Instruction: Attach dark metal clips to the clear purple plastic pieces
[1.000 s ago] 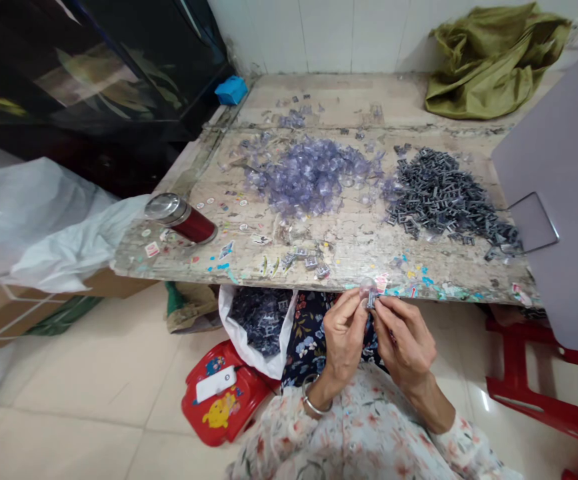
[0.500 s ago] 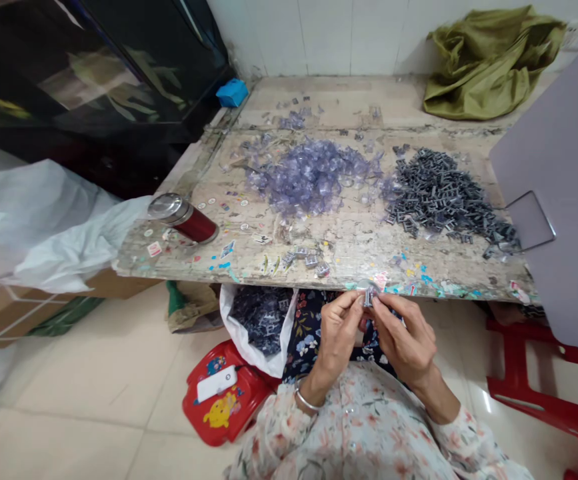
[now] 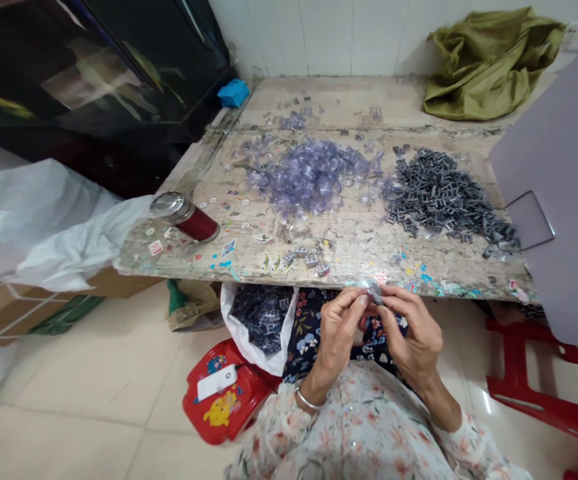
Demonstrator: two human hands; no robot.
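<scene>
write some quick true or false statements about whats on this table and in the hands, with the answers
1. The left hand and right hand meet at a small clear piece. True.
2. The silver bracelet is on the right wrist. False: it is on the left.
3. The dark grey pile lies right of the clear pile. True.
4. The red flask is on the floor. False: it is on the table.

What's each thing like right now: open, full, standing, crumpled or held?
Left hand: pinching the small clear piece
Right hand: fingers on that piece too
Small clear piece: held
Clear pile: loosely heaped
Grey pile: heaped
Red flask: standing, lid on
White bag: open, holding dark pieces
Olive cloth: crumpled
White device: lying on red seat
</scene>
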